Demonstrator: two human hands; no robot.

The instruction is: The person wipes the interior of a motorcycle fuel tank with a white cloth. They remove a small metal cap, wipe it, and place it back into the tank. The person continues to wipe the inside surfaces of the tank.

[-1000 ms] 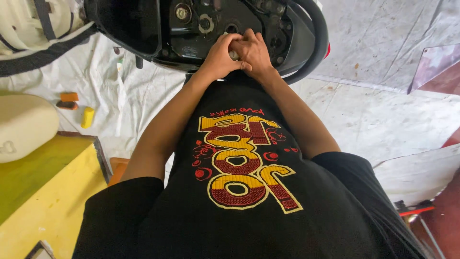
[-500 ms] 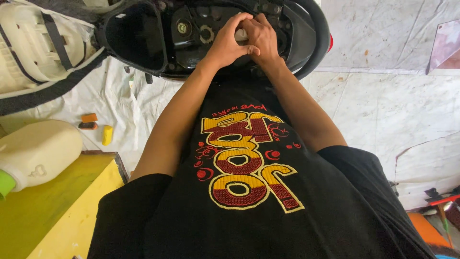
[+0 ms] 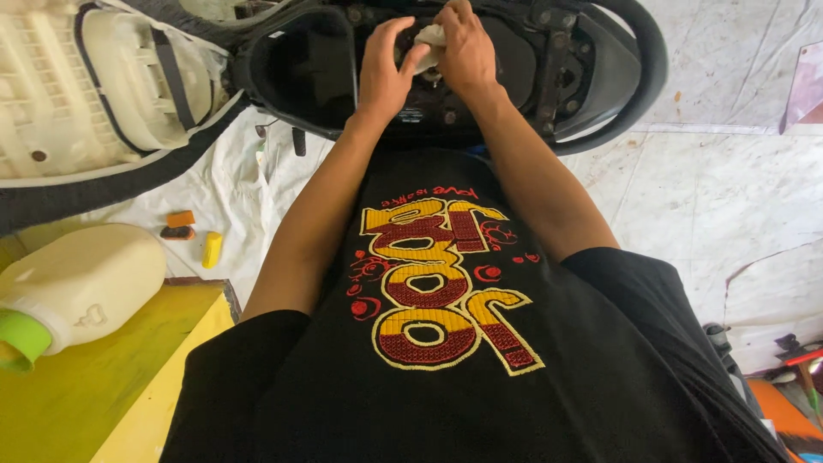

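Inside the black scooter body (image 3: 600, 77), your right hand (image 3: 467, 51) grasps a crumpled, axis-less white cloth (image 3: 431, 39); left hand (image 3: 383, 73) fingers pinch its edge.

The right hand (image 3: 467, 51) is covering most of the pale rag (image 3: 431, 36), so the part under its grip is hiding. The top edge is cutting off the fingertips and the black scooter body (image 3: 600, 77). The green-capped jug (image 3: 77, 287) is running off the left edge.

Both bare arms stretched forward to the far side, left hand (image 3: 386, 73) with fingers curled, right hand (image 3: 465, 53) close beside it, fingers bent downward.
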